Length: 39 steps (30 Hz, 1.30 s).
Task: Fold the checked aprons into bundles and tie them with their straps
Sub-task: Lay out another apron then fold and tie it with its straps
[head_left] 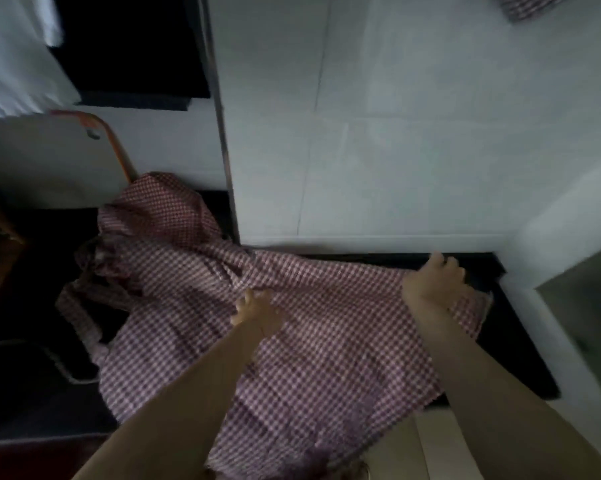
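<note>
A dim, blurred view looks down from head height at 2 bare forearms reaching forward over a red-and-white checked cotton apron (pixel 292 341). No container can be made out clearly. The apron lies loose and crumpled, spread across the middle of the view over a dark, almost black surface (pixel 513 341). Its near edge hangs down toward the viewer, and its left part bunches into a rumpled heap (pixel 153 220) reaching toward the far left. A narrow strip of the same cloth (pixel 75 317), possibly a strap, trails at the left edge.

The left hand (pixel 257 308) sits at the centre of the cloth, fingers curled and pinching a fold. The right hand (pixel 434 284) grips the apron's far right edge, fingers curled over it.

Beyond the apron, a pale grey-white flat surface (pixel 413 133) fills the far right. A second scrap of checked cloth (pixel 527 6) shows at the far right corner. On the left stands a pale panel with an orange-brown curved rim (pixel 113 140).
</note>
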Available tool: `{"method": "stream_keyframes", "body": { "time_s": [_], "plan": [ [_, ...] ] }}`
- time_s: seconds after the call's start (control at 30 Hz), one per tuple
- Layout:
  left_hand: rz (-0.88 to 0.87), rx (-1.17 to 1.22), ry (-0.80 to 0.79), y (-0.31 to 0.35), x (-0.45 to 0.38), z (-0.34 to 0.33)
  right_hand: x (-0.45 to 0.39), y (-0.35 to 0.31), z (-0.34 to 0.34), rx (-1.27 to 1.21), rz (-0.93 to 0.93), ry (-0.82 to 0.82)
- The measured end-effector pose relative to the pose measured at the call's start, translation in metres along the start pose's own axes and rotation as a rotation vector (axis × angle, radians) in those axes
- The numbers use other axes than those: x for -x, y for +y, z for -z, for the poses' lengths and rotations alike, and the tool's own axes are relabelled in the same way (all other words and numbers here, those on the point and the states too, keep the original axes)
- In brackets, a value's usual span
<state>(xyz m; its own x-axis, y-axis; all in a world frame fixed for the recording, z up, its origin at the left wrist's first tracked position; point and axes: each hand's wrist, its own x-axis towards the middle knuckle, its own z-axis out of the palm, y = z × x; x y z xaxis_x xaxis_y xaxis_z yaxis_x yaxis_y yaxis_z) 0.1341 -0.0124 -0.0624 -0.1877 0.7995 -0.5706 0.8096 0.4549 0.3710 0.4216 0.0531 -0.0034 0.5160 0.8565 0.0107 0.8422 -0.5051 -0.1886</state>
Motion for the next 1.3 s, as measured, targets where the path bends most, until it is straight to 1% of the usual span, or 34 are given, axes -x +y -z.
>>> {"method": "stream_keyframes", "body": {
  "time_s": [0.03, 0.07, 0.13, 0.17, 0.2, 0.23, 0.27, 0.3, 0.33, 0.37, 0.4, 0.43, 0.5, 0.57, 0.63, 0.67, 0.73, 0.8, 0.83, 0.87, 0.9, 0.93, 1.0, 1.03, 1.1, 1.17, 1.2, 1.23, 1.3],
  "plan": [
    [-0.032, 0.003, -0.082, 0.009, -0.002, -0.016, -0.006, 0.008, -0.006, 0.026, 0.123, -0.032],
    [-0.054, -0.003, -0.15, 0.022, -0.002, -0.034, -0.013, 0.017, -0.015, 0.0, 0.241, -0.117],
    [-0.024, -0.052, -0.247, 0.041, -0.003, -0.064, -0.016, 0.029, -0.033, -0.066, 0.431, -0.39],
    [0.003, -0.104, -0.264, 0.05, -0.004, -0.077, -0.018, 0.038, -0.043, -0.091, 0.53, -0.511],
    [0.036, -0.167, -0.241, 0.061, -0.004, -0.091, -0.02, 0.048, -0.053, -0.122, 0.615, -0.61],
    [0.04, -0.222, -0.197, 0.066, -0.002, -0.097, -0.017, 0.055, -0.061, -0.16, 0.641, -0.703],
    [0.054, -0.238, -0.158, 0.079, -0.002, -0.106, -0.023, 0.068, -0.074, -0.159, 0.627, -0.791],
    [0.051, -0.239, -0.132, 0.086, -0.004, -0.112, -0.026, 0.077, -0.084, -0.122, 0.6, -0.836],
    [0.045, -0.235, -0.121, 0.093, -0.005, -0.115, -0.03, 0.086, -0.095, -0.053, 0.577, -0.818],
    [0.045, -0.243, -0.121, 0.1, -0.007, -0.119, -0.037, 0.094, -0.107, -0.013, 0.582, -0.767],
    [0.054, -0.266, -0.108, 0.106, -0.008, -0.125, -0.043, 0.1, -0.113, -0.023, 0.579, -0.713],
    [0.061, -0.289, -0.058, 0.111, -0.009, -0.128, -0.046, 0.1, -0.112, -0.089, 0.547, -0.68],
    [0.078, -0.273, 0.082, 0.119, -0.009, -0.132, -0.055, 0.095, -0.107, -0.2, 0.432, -0.665],
    [0.107, -0.196, 0.202, 0.124, -0.01, -0.136, -0.069, 0.094, -0.106, -0.146, 0.36, -0.682],
    [0.138, -0.131, 0.263, 0.125, -0.007, -0.138, -0.075, 0.098, -0.11, -0.049, 0.35, -0.675],
    [0.155, -0.119, 0.275, 0.125, -0.007, -0.139, -0.075, 0.102, -0.113, -0.019, 0.365, -0.649],
    [0.165, -0.101, 0.312, 0.125, -0.006, -0.137, -0.07, 0.105, -0.112, 0.074, 0.458, -0.534],
    [0.118, -0.099, 0.37, 0.132, -0.009, -0.129, -0.068, 0.102, -0.106, 0.193, 0.597, -0.43],
    [0.071, -0.11, 0.4, 0.139, -0.012, -0.123, -0.068, 0.099, -0.101, 0.197, 0.65, -0.402],
    [0.018, -0.11, 0.424, 0.145, -0.015, -0.119, -0.068, 0.094, -0.099, 0.193, 0.706, -0.403],
    [-0.053, -0.122, 0.436, 0.157, -0.02, -0.113, -0.071, 0.092, -0.092, 0.163, 0.728, -0.444],
    [-0.124, -0.139, 0.438, 0.168, -0.025, -0.108, -0.073, 0.089, -0.086, 0.128, 0.731, -0.529],
    [-0.264, -0.176, 0.383, 0.191, -0.035, -0.099, -0.075, 0.08, -0.07, 0.054, 0.697, -0.709],
    [-0.335, -0.188, 0.309, 0.209, -0.038, -0.095, -0.079, 0.08, -0.061, 0.056, 0.711, -0.717],
    [-0.437, -0.213, 0.112, 0.241, -0.042, -0.089, -0.086, 0.081, -0.044, 0.046, 0.73, -0.674],
    [-0.497, -0.25, -0.075, 0.267, -0.04, -0.084, -0.094, 0.084, -0.03, 0.002, 0.717, -0.642],
    [-0.527, -0.268, -0.13, 0.276, -0.038, -0.082, -0.097, 0.086, -0.025, -0.008, 0.726, -0.6],
    [-0.556, -0.295, -0.145, 0.284, -0.036, -0.08, -0.101, 0.089, -0.021, 0.004, 0.733, -0.553],
    [-0.588, -0.317, -0.076, 0.292, -0.033, -0.076, -0.111, 0.097, -0.016, 0.044, 0.676, -0.516]
  ]
}}
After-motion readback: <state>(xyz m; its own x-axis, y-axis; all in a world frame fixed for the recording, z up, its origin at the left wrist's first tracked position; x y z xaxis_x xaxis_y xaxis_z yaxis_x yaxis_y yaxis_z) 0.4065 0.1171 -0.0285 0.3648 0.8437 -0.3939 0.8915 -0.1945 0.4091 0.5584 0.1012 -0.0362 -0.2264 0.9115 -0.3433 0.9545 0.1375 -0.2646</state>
